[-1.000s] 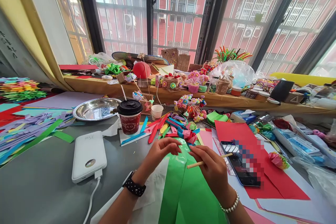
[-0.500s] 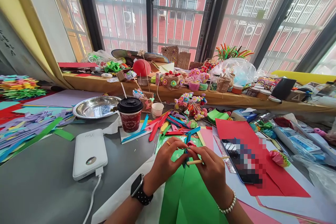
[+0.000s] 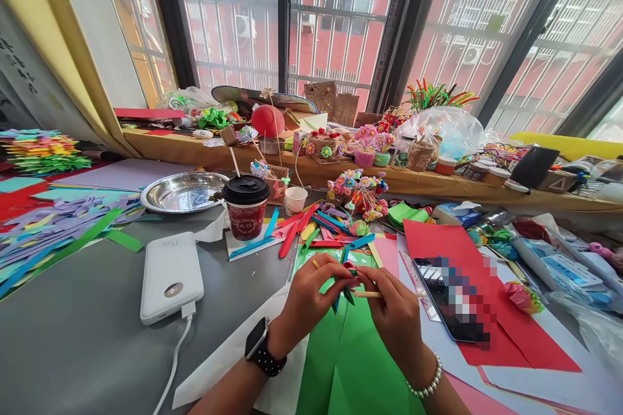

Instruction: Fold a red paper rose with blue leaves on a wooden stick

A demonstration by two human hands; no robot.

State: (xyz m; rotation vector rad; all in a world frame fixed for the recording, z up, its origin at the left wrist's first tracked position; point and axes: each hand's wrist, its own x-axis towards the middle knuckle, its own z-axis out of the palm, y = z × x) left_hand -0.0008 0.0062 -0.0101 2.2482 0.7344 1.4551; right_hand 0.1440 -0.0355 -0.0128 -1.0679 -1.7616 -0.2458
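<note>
My left hand (image 3: 311, 288), with a ring and a dark watch at the wrist, pinches a small piece of folded paper strips (image 3: 349, 297) in blue, dark green and pink. My right hand (image 3: 398, 308), wearing a beaded bracelet, has its fingertips at the right side of that paper piece. A thin pale stick (image 3: 368, 294) is held in the right fingers, its tip pointing left beside the paper. Fingers partly cover the folds. Under both hands lie green paper sheets (image 3: 367, 363).
Loose paper strips (image 3: 296, 230) lie beyond my hands. Left stand a lidded cup (image 3: 246, 217), a white power bank (image 3: 172, 275) with a cable, and a metal plate (image 3: 160, 204). Right are a phone (image 3: 438, 298) on red paper (image 3: 535, 337) and a paper flower (image 3: 520, 296).
The right fingers and the stick tip have moved slightly right, away from the left fingertips. More pink and dark green paper shows between the hands. The whole view has shifted a little.
</note>
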